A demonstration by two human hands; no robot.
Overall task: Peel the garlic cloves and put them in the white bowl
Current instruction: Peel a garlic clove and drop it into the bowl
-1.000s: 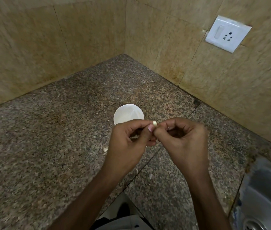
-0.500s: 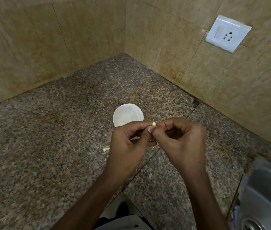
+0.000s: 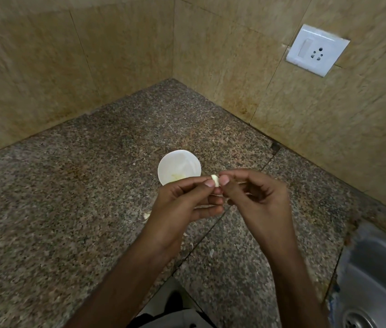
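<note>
A small pale garlic clove (image 3: 215, 180) is pinched between the thumbs and forefingers of both hands, just in front of the white bowl (image 3: 179, 166). My left hand (image 3: 182, 204) holds it from the left, with the other fingers curled under. My right hand (image 3: 258, 200) pinches it from the right, its other fingers loosely curled. The bowl stands on the granite counter (image 3: 69, 197), its near rim hidden by my fingers; something yellowish lies inside it.
Bits of garlic skin (image 3: 146, 216) lie on the counter by my left wrist, and more bits of skin (image 3: 211, 252) lie between my forearms. Tiled walls meet in a corner behind the bowl. A wall socket (image 3: 316, 50) is at upper right. A steel sink (image 3: 376, 280) is at lower right.
More of the clove shows between my thumbs now. My right hand's fingers have spread a little. The hands stay close to the bowl.
</note>
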